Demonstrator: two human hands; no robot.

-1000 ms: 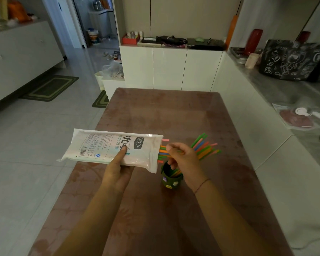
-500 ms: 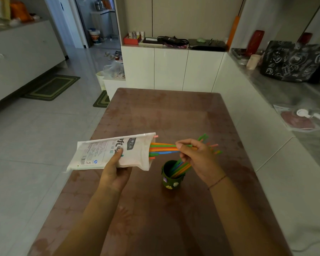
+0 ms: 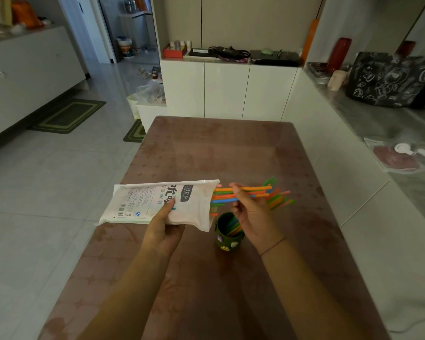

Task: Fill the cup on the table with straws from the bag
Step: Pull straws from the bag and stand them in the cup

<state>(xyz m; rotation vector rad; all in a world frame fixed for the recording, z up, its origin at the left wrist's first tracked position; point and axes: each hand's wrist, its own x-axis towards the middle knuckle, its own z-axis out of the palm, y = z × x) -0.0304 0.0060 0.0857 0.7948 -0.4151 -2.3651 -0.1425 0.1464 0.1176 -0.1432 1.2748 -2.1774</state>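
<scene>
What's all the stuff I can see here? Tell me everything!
bag: one, white with print, held above the table's left side
straws from the bag: several, orange, blue, green and pink, sticking out of the bag's mouth
straws in the cup: several, green, orange and pink, leaning right
cup: one, dark green with stickers, on the table
table: one, brown, middle
mats: two, green, floor on the left
tote: one, black with white drawings, right counter
left hand: one, holds the bag
right hand: one, pinches the straws from the bag
</scene>
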